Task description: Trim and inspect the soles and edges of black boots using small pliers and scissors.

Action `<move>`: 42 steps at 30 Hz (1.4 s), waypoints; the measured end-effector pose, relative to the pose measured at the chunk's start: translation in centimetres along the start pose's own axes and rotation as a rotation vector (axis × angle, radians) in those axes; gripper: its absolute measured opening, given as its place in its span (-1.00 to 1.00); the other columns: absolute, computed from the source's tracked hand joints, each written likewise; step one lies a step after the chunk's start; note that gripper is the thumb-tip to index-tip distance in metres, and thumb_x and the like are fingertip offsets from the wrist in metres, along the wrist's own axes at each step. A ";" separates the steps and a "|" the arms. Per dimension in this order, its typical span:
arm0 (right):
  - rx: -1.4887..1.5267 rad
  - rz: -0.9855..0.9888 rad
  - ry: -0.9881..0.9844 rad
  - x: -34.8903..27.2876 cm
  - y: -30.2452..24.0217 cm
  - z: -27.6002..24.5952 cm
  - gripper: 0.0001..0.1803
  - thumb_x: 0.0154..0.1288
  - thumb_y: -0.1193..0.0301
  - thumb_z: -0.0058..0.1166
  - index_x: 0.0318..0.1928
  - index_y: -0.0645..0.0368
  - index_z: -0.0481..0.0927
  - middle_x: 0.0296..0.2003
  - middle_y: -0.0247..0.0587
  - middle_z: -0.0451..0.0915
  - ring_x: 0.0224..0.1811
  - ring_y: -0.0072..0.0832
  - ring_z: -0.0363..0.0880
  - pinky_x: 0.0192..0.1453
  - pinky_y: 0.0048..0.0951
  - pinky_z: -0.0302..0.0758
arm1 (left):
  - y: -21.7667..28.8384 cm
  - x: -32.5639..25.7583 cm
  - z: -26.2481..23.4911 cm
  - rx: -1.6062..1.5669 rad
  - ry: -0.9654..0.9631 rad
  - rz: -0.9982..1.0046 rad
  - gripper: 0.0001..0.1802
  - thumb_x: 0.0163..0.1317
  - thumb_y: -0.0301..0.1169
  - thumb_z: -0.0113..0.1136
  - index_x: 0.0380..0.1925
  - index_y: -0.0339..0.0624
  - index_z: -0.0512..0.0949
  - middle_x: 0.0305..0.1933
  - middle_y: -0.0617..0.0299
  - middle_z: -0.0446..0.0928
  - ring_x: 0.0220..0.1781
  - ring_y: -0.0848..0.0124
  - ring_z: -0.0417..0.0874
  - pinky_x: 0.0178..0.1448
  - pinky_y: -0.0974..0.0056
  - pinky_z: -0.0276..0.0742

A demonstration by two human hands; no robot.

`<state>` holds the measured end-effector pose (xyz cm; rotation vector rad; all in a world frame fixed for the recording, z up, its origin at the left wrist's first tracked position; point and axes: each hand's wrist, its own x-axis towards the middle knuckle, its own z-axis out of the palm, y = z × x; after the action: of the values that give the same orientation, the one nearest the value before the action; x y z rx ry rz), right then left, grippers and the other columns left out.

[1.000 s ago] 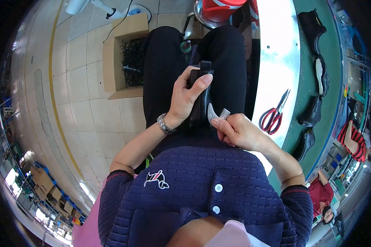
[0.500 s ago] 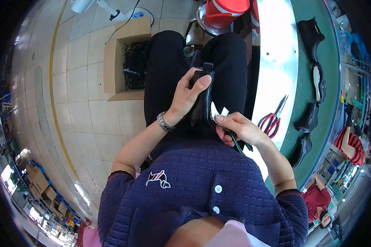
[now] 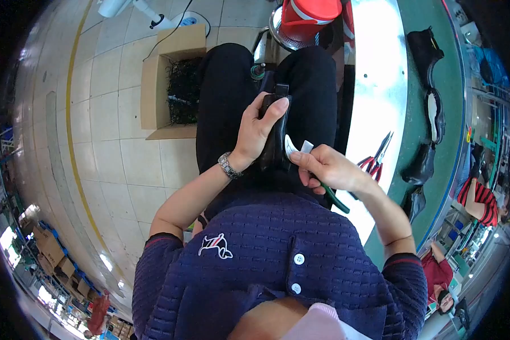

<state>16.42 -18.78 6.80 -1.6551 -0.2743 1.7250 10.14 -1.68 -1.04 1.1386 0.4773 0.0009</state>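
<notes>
While the seated person bends over the lap, the work sits at the centre of the head view, between the two knees.

Left hand: the left hand (image 3: 256, 131) is wrapped around a black shoe piece (image 3: 275, 141), thumb pressed along its upper edge, fingers clenched round the far side; a metal watch (image 3: 229, 165) sits on that wrist.

Right hand: the right hand (image 3: 323, 168) pinches a white strip (image 3: 294, 148) between thumb and forefinger, and the other fingers are curled about a green-handled tool (image 3: 334, 198) whose handle sticks out toward 5 o'clock.

Where the piece is: upright on the lap, held against the dark trousers, the strip touching its right edge at 3 o'clock.

Doing it well: judging from the grip, the left hand should hold the piece firm so it does not twist, while the pinch draws the strip in line with the edge, close to the surface, not outward.

Risk: a jerky pull could probably tear the strip or slip the piece off the thigh.

Around: red-handled pliers (image 3: 374, 161) lie on the bright bench (image 3: 379, 85) at 3 o'clock; more black shoe parts (image 3: 425, 51) rest on the green belt (image 3: 453, 113) at 2 o'clock; a cardboard box (image 3: 164, 85) of black pieces stands on the floor at 10 o'clock; a red bucket (image 3: 309, 14) at 12 o'clock.
</notes>
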 end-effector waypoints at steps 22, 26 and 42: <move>-0.759 0.174 1.315 -1.1 10.2 -8.7 -0.55 0.26 0.47 0.11 0.16 0.26 0.42 -0.08 0.16 0.55 -0.11 0.04 0.60 -0.07 -0.07 0.54 | -0.7 3.4 -2.0 -0.116 -0.023 -0.093 -0.50 0.36 -0.10 0.15 0.09 -0.27 0.46 -0.11 0.39 0.50 -0.10 0.63 0.46 0.02 0.46 0.40; -0.809 -0.070 1.350 1.0 11.9 -8.5 -0.43 0.03 0.54 0.25 0.13 0.21 0.46 0.04 0.05 0.51 0.13 -0.03 0.48 0.21 -0.14 0.44 | 0.2 2.7 -3.4 -0.103 -0.032 -0.135 -0.43 0.33 -0.05 0.14 0.13 -0.28 0.43 -0.02 0.33 0.50 -0.01 0.56 0.49 0.10 0.42 0.41; 0.585 -0.918 0.851 0.2 6.0 -3.6 -0.12 -0.05 0.44 0.46 0.33 0.21 0.35 0.28 -0.17 0.40 0.33 -0.43 0.31 0.43 -0.36 0.17 | 5.1 5.5 0.4 -0.183 -0.206 -0.211 -0.41 0.49 0.03 -0.23 0.23 -0.22 0.35 0.20 0.04 0.47 0.29 0.18 0.45 0.33 0.08 0.38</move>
<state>17.71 -24.12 2.46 -1.3316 -0.0699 0.3032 16.47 1.45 1.52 0.8942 0.4029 -0.2496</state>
